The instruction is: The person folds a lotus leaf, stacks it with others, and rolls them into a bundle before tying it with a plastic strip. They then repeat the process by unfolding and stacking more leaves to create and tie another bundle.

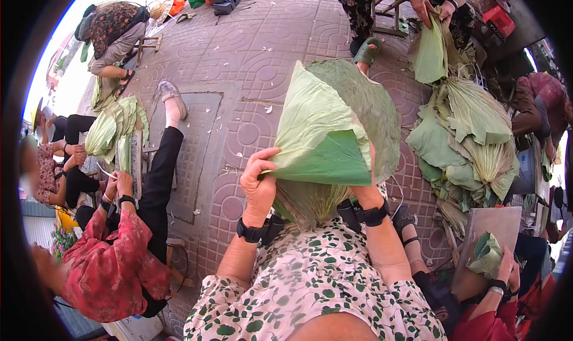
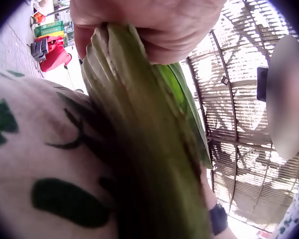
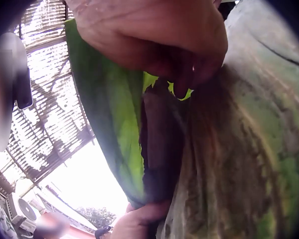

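In the head view, a large lotus leaf [image 1: 322, 111] is held up in front of the body, pale green with a darker green flap [image 1: 334, 162] folded over at the near side. My left hand [image 1: 258, 183] pinches its left corner between thumb and fingers. On the other side my right hand [image 1: 369, 191], partly hidden behind the leaf, grips the edge; the right wrist view shows its curled fingers [image 3: 184, 74] there. Beneath, more folded leaves [image 1: 313, 203] lie against the lap. Layered leaf edges [image 2: 139, 99] hang under the left hand in the left wrist view.
A big heap of leaves [image 1: 471, 138] lies at the right, near a seated person handling a leaf [image 1: 433, 51]. A board [image 1: 486, 233] with a folded leaf stands lower right. At the left, people sit around another leaf pile [image 1: 119, 126]. Patterned paving [image 1: 256, 36] stretches ahead.
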A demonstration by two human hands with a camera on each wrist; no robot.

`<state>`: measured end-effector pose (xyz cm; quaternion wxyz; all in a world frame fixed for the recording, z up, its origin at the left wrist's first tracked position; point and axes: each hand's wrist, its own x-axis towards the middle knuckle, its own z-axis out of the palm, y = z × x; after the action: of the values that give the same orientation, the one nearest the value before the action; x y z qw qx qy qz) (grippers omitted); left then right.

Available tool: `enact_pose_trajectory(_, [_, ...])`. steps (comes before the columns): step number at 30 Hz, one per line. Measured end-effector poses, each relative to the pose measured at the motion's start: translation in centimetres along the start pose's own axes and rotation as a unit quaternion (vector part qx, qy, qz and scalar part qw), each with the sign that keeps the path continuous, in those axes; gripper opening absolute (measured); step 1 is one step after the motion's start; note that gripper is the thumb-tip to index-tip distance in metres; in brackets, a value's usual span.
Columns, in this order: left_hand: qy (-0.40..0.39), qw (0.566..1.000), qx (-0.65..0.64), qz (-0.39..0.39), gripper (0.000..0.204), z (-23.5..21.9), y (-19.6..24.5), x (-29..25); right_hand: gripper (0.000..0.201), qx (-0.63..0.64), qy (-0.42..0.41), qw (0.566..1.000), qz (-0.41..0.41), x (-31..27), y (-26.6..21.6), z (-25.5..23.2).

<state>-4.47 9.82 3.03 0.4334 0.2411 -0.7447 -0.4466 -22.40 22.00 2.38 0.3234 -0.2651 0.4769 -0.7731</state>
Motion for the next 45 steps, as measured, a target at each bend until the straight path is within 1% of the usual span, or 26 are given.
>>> enact_pose_trajectory(1, [0.02, 0.993, -0.102, -0.063, 0.02, -0.2, -0.3, -0.1, 0.032, 0.0, 0.0, 1.0, 0.0, 0.2, -0.8, 0.9])
enact_pose_trajectory(2, [0.039, 0.971, -0.202, -0.125, 0.02, -0.4, -0.6, -0.2, 0.032, 0.014, 0.033, 0.999, 0.01, 0.3, -1.8, 2.1])
enact_pose_trajectory(3, [0.04, 0.971, -0.202, -0.126, 0.02, -0.6, -0.8, -0.3, 0.031, 0.028, 0.067, 0.997, 0.019, 0.5, -2.2, 2.7])
enact_pose_trajectory(4, [0.02, 0.976, -0.193, -0.102, 0.021, -1.0, -1.1, -0.3, 0.032, 0.029, 0.062, 0.996, 0.05, 0.8, -2.1, 2.3])
enact_pose_trajectory(5, [-0.001, 0.98, -0.183, -0.078, 0.022, -1.1, -0.9, -0.1, 0.032, 0.029, 0.062, 0.996, 0.051, 0.8, -2.3, 2.1])
enact_pose_trajectory(6, [-0.018, 0.986, -0.161, -0.046, 0.025, -1.2, -0.2, 0.2, 0.032, 0.079, 0.047, 0.994, 0.056, 0.9, -2.5, 1.9])
enact_pose_trajectory(7, [-0.018, 0.986, -0.16, -0.047, 0.025, -1.4, 0.1, 0.4, 0.032, 0.128, 0.032, 0.989, 0.061, 0.9, -2.6, 1.6])
enact_pose_trajectory(8, [-0.063, 0.992, -0.11, -0.008, 0.026, -1.7, 0.2, 0.6, 0.031, 0.142, 0.022, 0.987, 0.07, 0.9, -2.6, 1.2])
enact_pose_trajectory(9, [-0.108, 0.992, -0.058, 0.03, 0.027, -1.9, 0.2, 0.8, 0.031, 0.142, 0.022, 0.987, 0.071, 1.0, -2.6, 1.1])
enact_pose_trajectory(13, [-0.143, 0.986, 0.009, 0.086, 0.026, -2.2, 0.0, 1.4, 0.031, 0.13, 0.041, 0.988, 0.072, 1.1, -1.6, 0.5])
enact_pose_trajectory(14, [-0.143, 0.986, 0.008, 0.085, 0.026, -2.2, 0.3, 1.6, 0.031, 0.12, 0.055, 0.989, 0.072, 1.1, -1.6, 0.4])
enact_pose_trajectory(16, [-0.177, 0.976, 0.08, 0.096, 0.022, -2.2, 0.9, 1.9, 0.031, 0.092, 0.072, 0.989, 0.088, 1.4, -2.0, 0.1])
enact_pose_trajectory(18, [-0.175, 0.976, 0.088, 0.099, 0.023, -2.0, 0.9, 1.9, 0.032, 0.065, 0.086, 0.988, 0.107, 1.5, -3.0, 0.1])
enact_pose_trajectory(21, [-0.177, 0.974, 0.098, 0.099, 0.025, -2.2, 0.7, 1.8, 0.033, 0.055, 0.062, 0.993, 0.089, 1.5, -4.7, 0.1])
enact_pose_trajectory(23, [-0.182, 0.974, 0.1, 0.094, 0.025, -2.1, 0.7, 1.7, 0.038, 0.029, 0.001, 0.995, 0.09, 1.3, -5.4, 0.0])
enact_pose_trajectory(29, [-0.197, 0.969, 0.116, 0.096, 0.027, -2.6, 1.1, 1.4, 0.051, 0.043, -0.036, 0.995, 0.081, 1.2, -7.1, -0.6])
enact_pose_trajectory(30, [-0.2, 0.969, 0.116, 0.09, 0.027, -2.6, 1.1, 1.3, 0.054, -0.006, -0.037, 0.997, 0.066, 1.1, -7.2, -0.7])
enact_pose_trajectory(31, [-0.204, 0.968, 0.115, 0.084, 0.026, -2.6, 1.1, 1.3, 0.054, -0.007, -0.036, 0.997, 0.066, 1.0, -7.1, -0.5])
enact_pose_trajectory(33, [-0.205, 0.968, 0.124, 0.076, 0.026, -2.5, 1.4, 1.1, 0.053, -0.178, -0.069, 0.98, 0.052, 0.6, -6.8, 0.4])
enact_pose_trajectory(34, [-0.205, 0.967, 0.135, 0.066, 0.025, -2.5, 1.5, 1.0, 0.045, -0.226, -0.069, 0.97, 0.065, 0.3, -7.0, 0.9])
enact_pose_trajectory(38, [-0.171, 0.97, 0.165, 0.048, 0.026, -1.7, 3.7, 0.2, 0.04, -0.207, -0.043, 0.974, 0.076, 0.0, -5.0, 0.6])
enact_pose_trajectory(39, [-0.166, 0.969, 0.174, 0.063, 0.027, -1.7, 3.7, -0.1, 0.04, -0.207, -0.043, 0.974, 0.076, 0.0, -5.2, 0.6])
enact_pose_trajectory(41, [-0.16, 0.967, 0.183, 0.078, 0.028, -1.7, 3.7, -0.4, 0.039, -0.301, -0.045, 0.95, 0.064, 0.2, -5.8, 0.4])
enact_pose_trajectory(42, [-0.169, 0.964, 0.185, 0.088, 0.027, -1.7, 3.6, -0.5, 0.039, -0.301, -0.045, 0.95, 0.065, 0.2, -6.0, 0.2])
enact_pose_trajectory(44, [-0.177, 0.961, 0.188, 0.095, 0.026, -1.9, 3.7, -0.6, 0.035, -0.476, 0.059, 0.874, -0.083, 0.4, -6.2, -0.1])
enact_pose_trajectory(45, [-0.183, 0.961, 0.184, 0.094, 0.025, -1.9, 3.7, -0.5, 0.035, -0.475, 0.058, 0.874, -0.082, 0.4, -6.5, 0.1])
